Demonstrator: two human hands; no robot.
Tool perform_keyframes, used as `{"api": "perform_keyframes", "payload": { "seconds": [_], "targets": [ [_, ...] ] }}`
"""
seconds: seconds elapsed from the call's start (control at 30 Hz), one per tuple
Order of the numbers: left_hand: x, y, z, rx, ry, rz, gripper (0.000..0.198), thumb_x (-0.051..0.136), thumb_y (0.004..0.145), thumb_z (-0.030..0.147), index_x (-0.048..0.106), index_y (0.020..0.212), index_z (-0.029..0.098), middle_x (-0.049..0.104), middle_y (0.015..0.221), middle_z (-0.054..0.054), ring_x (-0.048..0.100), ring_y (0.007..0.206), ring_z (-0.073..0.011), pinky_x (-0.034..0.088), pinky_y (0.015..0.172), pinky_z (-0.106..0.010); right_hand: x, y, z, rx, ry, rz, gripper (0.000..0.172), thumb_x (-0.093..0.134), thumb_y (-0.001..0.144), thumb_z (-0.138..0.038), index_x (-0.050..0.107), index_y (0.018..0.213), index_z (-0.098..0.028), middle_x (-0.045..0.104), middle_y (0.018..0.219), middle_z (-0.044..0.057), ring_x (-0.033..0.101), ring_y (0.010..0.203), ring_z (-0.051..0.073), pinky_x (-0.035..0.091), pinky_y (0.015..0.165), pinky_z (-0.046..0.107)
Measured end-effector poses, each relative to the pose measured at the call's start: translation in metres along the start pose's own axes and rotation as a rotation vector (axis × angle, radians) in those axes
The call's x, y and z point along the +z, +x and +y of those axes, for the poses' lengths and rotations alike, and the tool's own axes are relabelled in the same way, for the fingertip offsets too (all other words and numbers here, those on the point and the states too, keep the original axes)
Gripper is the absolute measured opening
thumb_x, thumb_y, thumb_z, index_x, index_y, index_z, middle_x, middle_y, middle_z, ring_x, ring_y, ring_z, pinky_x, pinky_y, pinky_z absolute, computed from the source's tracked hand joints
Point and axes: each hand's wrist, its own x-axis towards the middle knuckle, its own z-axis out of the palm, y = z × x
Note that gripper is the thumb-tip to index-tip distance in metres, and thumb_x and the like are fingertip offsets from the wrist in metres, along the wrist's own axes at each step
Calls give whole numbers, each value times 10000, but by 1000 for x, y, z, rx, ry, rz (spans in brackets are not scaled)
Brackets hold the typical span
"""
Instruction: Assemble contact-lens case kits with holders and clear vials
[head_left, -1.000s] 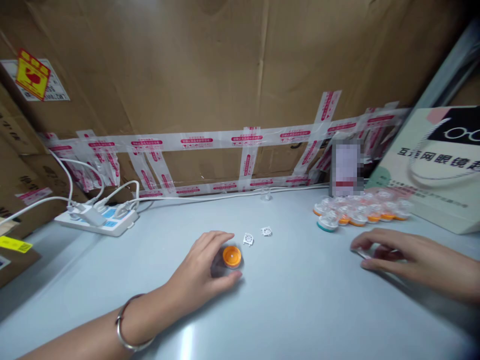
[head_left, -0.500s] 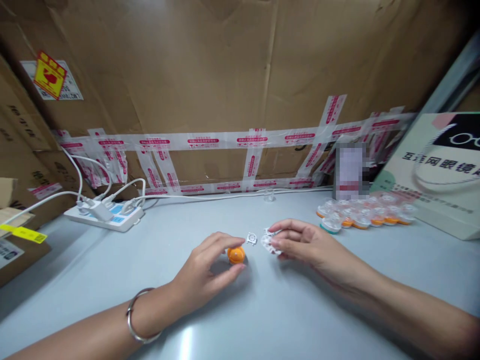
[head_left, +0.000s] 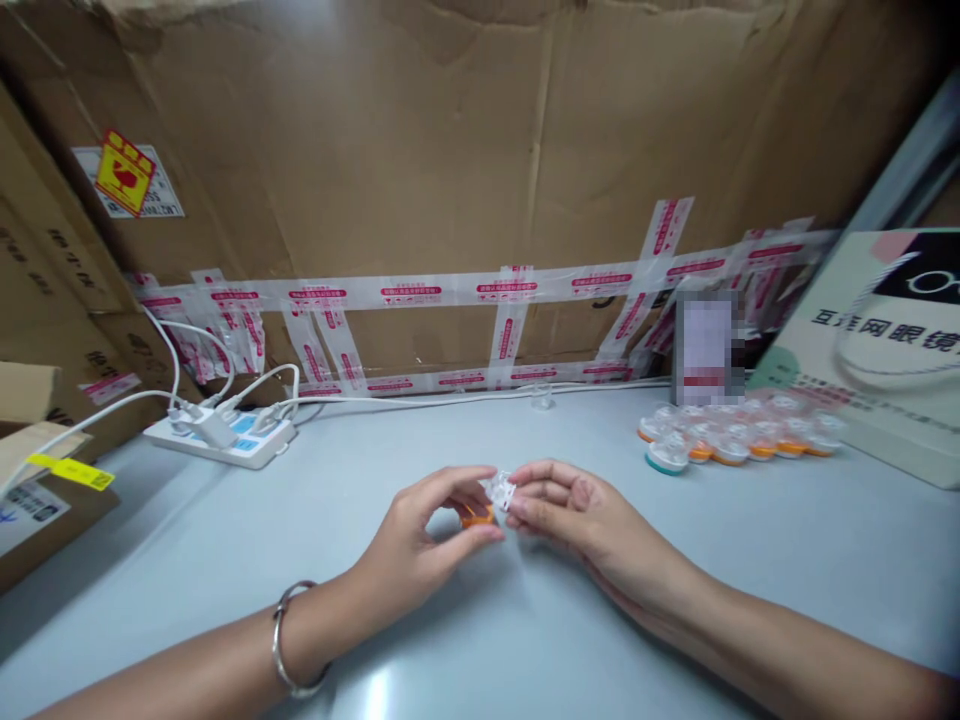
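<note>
Near the middle of the grey table, my right hand (head_left: 581,510) pinches a small white and clear plastic piece (head_left: 501,490) between its thumb and fingers. My left hand (head_left: 439,520) curves around an orange round part (head_left: 477,517), its thumb and fingertips apart. The fingertips of my left hand are close to the plastic piece; whether they touch it is hard to tell. Part of the orange part is hidden behind the left fingers and the white piece.
Several clear domed pieces with orange bases (head_left: 761,440), one with a teal base (head_left: 666,458), stand at the right. A clear cup (head_left: 541,397) is at the back. A white power strip (head_left: 225,437) lies left, a paper bag (head_left: 885,400) stands right, and a large carton (head_left: 450,160) stands behind.
My right hand has moved left with the white piece, which is now close to the orange part and left fingers. The small loose white piece between the hands no longer shows separately. The view has shifted slightly.
</note>
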Motion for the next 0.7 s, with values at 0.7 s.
{"api": "perform_keyframes", "payload": {
  "seconds": [0.7],
  "targets": [
    [-1, 67, -4, 78, 348, -319, 72, 612, 716, 102, 613, 784, 123, 607, 782, -38, 598, 695, -124, 504, 666, -227, -42, 28, -2, -107, -147, 195, 303, 757, 576, -287, 678, 847, -177, 683, 780, 11, 605, 687, 125, 448, 709, 269]
  ]
}}
